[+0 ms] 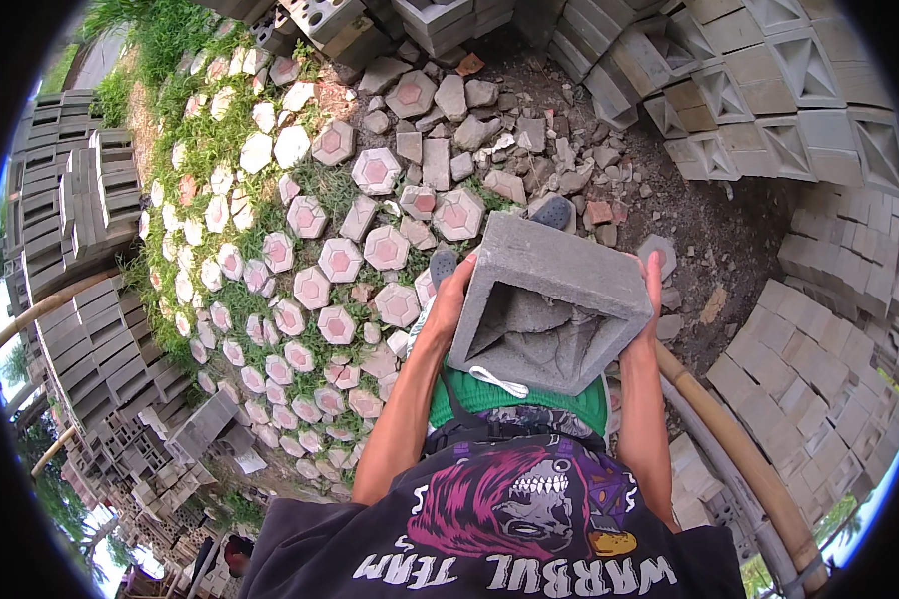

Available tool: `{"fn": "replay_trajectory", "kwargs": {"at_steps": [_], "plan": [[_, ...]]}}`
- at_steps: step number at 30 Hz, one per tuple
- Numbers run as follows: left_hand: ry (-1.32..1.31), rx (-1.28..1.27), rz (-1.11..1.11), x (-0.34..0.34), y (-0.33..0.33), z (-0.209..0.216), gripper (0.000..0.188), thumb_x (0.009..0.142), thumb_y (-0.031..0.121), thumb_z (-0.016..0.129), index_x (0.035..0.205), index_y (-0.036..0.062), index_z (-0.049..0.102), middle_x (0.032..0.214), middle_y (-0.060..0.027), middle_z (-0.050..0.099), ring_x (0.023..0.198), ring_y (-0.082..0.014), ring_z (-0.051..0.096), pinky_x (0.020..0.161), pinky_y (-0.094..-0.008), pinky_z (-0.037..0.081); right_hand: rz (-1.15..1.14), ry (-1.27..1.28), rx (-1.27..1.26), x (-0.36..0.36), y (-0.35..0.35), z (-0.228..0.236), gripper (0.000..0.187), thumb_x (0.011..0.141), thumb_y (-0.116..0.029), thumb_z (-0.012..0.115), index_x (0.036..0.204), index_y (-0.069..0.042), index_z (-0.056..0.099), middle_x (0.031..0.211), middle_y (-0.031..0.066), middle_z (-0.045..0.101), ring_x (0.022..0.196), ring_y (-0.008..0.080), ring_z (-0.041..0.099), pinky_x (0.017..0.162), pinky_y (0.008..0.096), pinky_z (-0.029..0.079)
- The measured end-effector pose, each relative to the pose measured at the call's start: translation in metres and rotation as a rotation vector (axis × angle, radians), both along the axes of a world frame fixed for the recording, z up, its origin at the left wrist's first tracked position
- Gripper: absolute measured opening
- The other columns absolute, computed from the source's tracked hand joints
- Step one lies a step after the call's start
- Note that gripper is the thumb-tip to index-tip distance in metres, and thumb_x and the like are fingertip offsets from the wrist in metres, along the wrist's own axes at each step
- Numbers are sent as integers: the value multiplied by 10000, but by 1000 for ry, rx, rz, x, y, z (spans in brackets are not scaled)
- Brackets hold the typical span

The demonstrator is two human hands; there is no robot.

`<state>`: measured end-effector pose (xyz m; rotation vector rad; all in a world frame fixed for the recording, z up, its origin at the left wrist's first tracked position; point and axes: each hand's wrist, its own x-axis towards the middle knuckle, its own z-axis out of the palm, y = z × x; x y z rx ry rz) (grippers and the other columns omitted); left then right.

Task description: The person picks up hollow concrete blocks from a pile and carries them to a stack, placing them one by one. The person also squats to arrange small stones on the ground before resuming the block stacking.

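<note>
A grey square concrete ventilation block (569,245) is held up in front of my waist, tilted, with its hollow, sloped-sided face turned toward me. My left hand (453,299) presses against its left side, and my right hand (651,301) grips the opposite side. Both palms are flat to the concrete, with some fingers hidden behind it. Below the block, a white drawstring (499,381) hangs on my green shorts (579,407). My grey clogs (552,212) show partly past the block's far edge.
Hexagonal pavers (341,260) with grass between them cover the ground to the left. Broken rubble (569,150) lies ahead. Stacked patterned blocks (804,70) rise at the far right, more block stacks (70,220) at the left. A bamboo pole (739,464) runs close by my right arm.
</note>
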<state>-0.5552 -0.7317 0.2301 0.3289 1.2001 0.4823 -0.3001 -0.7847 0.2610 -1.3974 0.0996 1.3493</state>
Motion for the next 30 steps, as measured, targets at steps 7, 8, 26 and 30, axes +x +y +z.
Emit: {"fn": "replay_trajectory", "kwargs": {"at_steps": [7,8,26,30], "plan": [[-50,-183,-37,140,36,-32,545,987,465,449,1251,8,583,1171,-86,617,1015,-165,563,905,-301,437,-121,25,-166,123,32,-5,521,963,-547,443,1062,-62,608,986,86,632,911,207,603,835,352,478],[-61,-210,-47,160,44,-33,534,988,461,449,1245,13,582,1167,-81,613,1011,-162,559,901,-301,437,-147,22,-177,144,29,-12,533,959,-551,447,1076,-56,609,1011,95,634,926,219,604,848,359,476],[-37,-231,-380,316,190,-81,538,951,488,482,1147,-6,569,1111,-104,552,1045,-183,475,960,-322,353,-470,154,-121,281,107,-43,773,917,-654,452,1262,32,537,1269,162,567,1163,295,525,1016,409,387],[145,-126,-431,355,247,-81,506,952,475,482,1075,-4,590,1045,-102,556,980,-192,483,924,-312,360,-443,98,-68,310,162,-55,891,901,-721,404,1346,49,461,1355,175,510,1234,300,484,1064,417,352]]}}
